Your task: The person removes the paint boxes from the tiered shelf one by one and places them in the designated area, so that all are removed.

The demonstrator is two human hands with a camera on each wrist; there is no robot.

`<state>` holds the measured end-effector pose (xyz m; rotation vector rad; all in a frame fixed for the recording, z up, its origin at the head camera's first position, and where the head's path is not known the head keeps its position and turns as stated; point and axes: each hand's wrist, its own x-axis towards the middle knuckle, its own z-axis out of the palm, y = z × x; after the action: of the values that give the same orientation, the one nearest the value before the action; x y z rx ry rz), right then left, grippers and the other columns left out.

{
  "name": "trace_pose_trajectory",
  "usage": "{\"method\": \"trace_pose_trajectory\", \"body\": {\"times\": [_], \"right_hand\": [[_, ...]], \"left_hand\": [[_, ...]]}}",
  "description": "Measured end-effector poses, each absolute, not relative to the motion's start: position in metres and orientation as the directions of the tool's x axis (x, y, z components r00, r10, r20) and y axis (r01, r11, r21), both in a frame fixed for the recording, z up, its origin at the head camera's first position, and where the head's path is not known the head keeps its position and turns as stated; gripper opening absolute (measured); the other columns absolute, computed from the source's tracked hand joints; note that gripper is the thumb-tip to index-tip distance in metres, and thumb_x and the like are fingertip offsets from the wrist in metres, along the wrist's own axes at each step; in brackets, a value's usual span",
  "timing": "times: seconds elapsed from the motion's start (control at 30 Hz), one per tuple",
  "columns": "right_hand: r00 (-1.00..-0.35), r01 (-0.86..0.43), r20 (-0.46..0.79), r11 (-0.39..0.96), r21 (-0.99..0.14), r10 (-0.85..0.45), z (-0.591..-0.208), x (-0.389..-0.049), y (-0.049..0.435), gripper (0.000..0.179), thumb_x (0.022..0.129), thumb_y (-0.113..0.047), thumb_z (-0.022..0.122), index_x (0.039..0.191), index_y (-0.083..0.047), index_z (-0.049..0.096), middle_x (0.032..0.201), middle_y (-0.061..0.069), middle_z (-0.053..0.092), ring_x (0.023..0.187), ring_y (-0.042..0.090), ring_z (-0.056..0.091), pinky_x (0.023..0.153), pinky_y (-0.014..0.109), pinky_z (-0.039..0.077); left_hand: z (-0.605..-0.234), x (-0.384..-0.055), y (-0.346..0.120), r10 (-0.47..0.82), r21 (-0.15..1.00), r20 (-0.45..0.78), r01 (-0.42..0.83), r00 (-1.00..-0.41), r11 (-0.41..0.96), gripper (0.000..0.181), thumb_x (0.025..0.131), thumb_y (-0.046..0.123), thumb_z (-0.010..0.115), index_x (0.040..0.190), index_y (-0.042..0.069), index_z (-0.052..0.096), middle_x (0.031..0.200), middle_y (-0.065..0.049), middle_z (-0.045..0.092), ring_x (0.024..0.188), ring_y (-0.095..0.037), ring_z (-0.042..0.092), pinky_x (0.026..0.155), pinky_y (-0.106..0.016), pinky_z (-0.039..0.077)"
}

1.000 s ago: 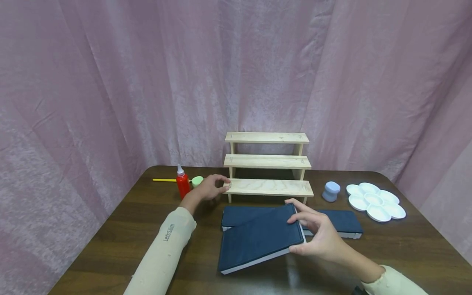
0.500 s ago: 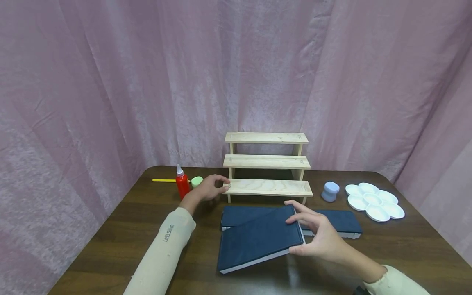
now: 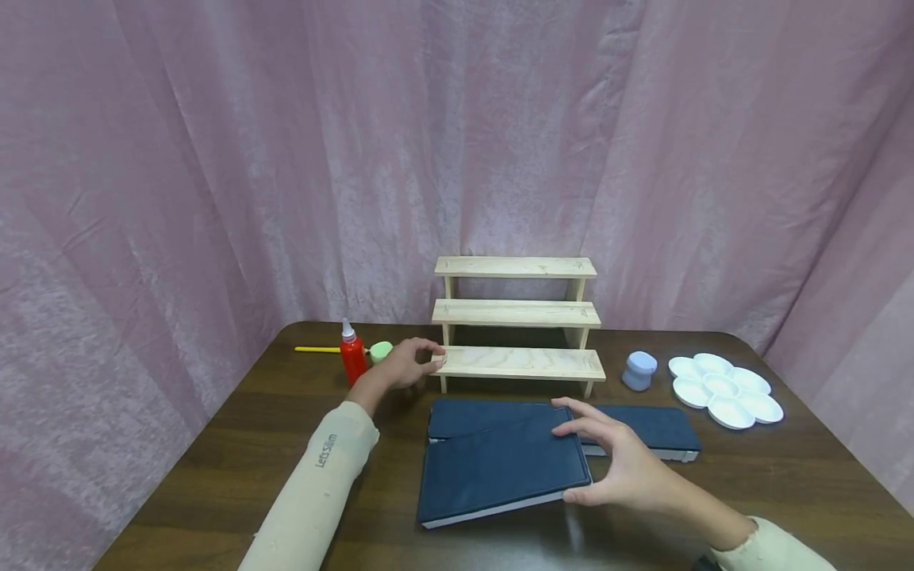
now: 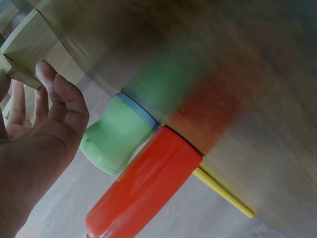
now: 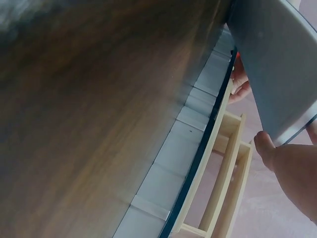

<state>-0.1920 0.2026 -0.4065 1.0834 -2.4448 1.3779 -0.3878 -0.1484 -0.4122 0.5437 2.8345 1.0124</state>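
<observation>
A pale wooden rack (image 3: pixel 517 362) with three stepped shelves stands at the table's back. My left hand (image 3: pixel 407 362) pinches the left end of its lowest shelf; the fingers curl round the wood in the left wrist view, where the thumb is mostly cut off. In front lies a long navy flat case (image 3: pixel 643 428) with white sides. A wider navy slab (image 3: pixel 503 468) with a white edge overlaps it, tilted, right side raised. My right hand (image 3: pixel 628 468) holds that slab by its right edge, thumb at the near corner, fingers on the far part. Its underside looks grey in the right wrist view.
Left of the rack are a red squeeze bottle (image 3: pixel 353 353), a light green container (image 3: pixel 381 350) and a yellow stick (image 3: pixel 317 349). On the right stand a blue waisted container (image 3: pixel 639 370) and a white flower-shaped palette (image 3: pixel 724 388). Pink curtains (image 3: pixel 457 143) hang behind.
The slab's raised right side has sunk lower, and my right hand has gone down slightly with it, its fingers spread a bit wider. My left hand stays on the shelf end.
</observation>
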Motion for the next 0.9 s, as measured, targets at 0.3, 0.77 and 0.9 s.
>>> {"method": "trace_pose_trajectory", "body": {"times": [0.3,0.77,0.9], "right_hand": [[-0.774,-0.602,0.343,0.453,-0.657,-0.531,-0.4107,-0.1923,0.2046,0.064,0.071,-0.033,0.09,0.128,-0.022,0.062,0.149,0.007,0.042,0.129,0.03,0.046,0.096,0.037,0.051],[-0.827,-0.529,0.223,0.579,-0.621,-0.516,-0.4092,-0.1832,0.2012,0.066,0.068,-0.037,0.09,0.126,-0.019,0.062,0.145,0.014,0.042,0.127,0.041,0.044,0.088,0.06,0.044],[-0.849,-0.493,0.178,0.623,-0.608,-0.498,-0.4096,-0.1828,0.1997,0.072,0.065,-0.042,0.091,0.127,-0.016,0.063,0.144,0.01,0.043,0.126,0.034,0.046,0.091,0.057,0.045]], "left_hand": [[-0.4109,-0.3873,-0.149,0.36,0.63,0.042,0.304,-0.932,0.714,0.03,0.093,0.021,0.07,0.122,0.014,0.069,0.138,-0.017,0.056,0.13,-0.035,0.048,0.111,-0.053,0.034],[-0.4132,-0.3867,-0.1477,0.361,0.639,0.048,0.307,-0.931,0.705,0.029,0.093,0.021,0.07,0.121,0.013,0.069,0.137,-0.016,0.056,0.13,-0.033,0.048,0.112,-0.052,0.034],[-0.4131,-0.3863,-0.1483,0.36,0.641,0.045,0.303,-0.932,0.705,0.029,0.093,0.021,0.07,0.121,0.013,0.069,0.137,-0.015,0.056,0.13,-0.033,0.048,0.112,-0.052,0.034]]}}
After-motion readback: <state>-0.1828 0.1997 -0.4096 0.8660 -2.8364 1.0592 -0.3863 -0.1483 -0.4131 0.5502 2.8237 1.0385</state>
